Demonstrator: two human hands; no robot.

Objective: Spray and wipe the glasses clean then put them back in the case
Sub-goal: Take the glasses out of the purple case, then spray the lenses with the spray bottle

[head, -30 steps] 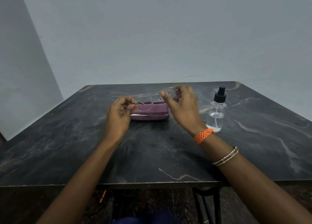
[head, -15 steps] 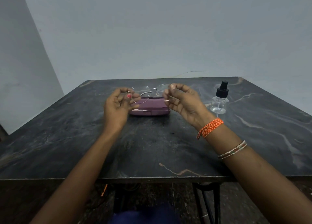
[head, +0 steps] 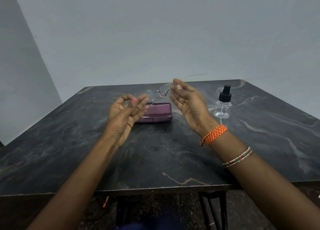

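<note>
Thin wire-framed glasses [head: 156, 93] with clear lenses are held up in the air above the table. My left hand [head: 124, 112] pinches the left lens rim. My right hand [head: 187, 101], palm turned toward me, pinches the right lens rim at its fingertips. Behind and below the glasses a purple case [head: 155, 112] lies shut on the table. A clear spray bottle [head: 222, 103] with a black pump top stands to the right of my right hand.
The dark marble-patterned table [head: 155, 157] stands against a pale grey wall. Its front edge runs across the lower frame, with black metal legs below. A thin wire lies at the table's far edge.
Both hands have lifted the glasses higher above the case and turned their palms toward me. The view has tilted slightly.
</note>
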